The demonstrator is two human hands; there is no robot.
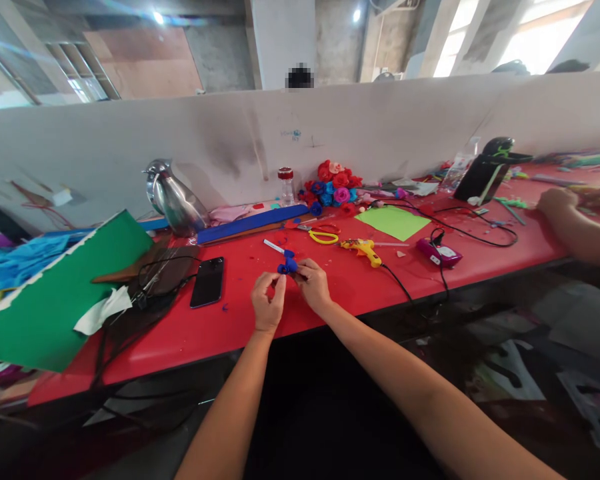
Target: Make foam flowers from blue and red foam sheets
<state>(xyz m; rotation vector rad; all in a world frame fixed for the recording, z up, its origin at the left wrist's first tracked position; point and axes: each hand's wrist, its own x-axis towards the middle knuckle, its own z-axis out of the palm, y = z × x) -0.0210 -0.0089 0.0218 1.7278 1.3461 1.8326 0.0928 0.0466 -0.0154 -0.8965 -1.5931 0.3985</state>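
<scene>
A small dark blue flower (287, 267), apparently of rolled paper or foam, is held just above the red table between my two hands. My right hand (314, 283) pinches it from the right. On the other side my left hand (269, 303) has its thumb and fingertips closed at the flower's lower left edge. A white stick-like piece (274, 246) and a blue scrap lie right behind the flower. Beyond them are scissors with yellow handles (323, 234), and to the right a yellow glue gun (363, 251) rests on its side.
A phone (207, 283), a green sheet (67, 300) and a metal jug (176, 200) are at left. Behind stand a blue strip (253, 225), a jar (285, 187) and paper flowers (334, 187). Lime paper (393, 222), a purple box (439, 253) and a co-worker's arm (575, 223) are at right.
</scene>
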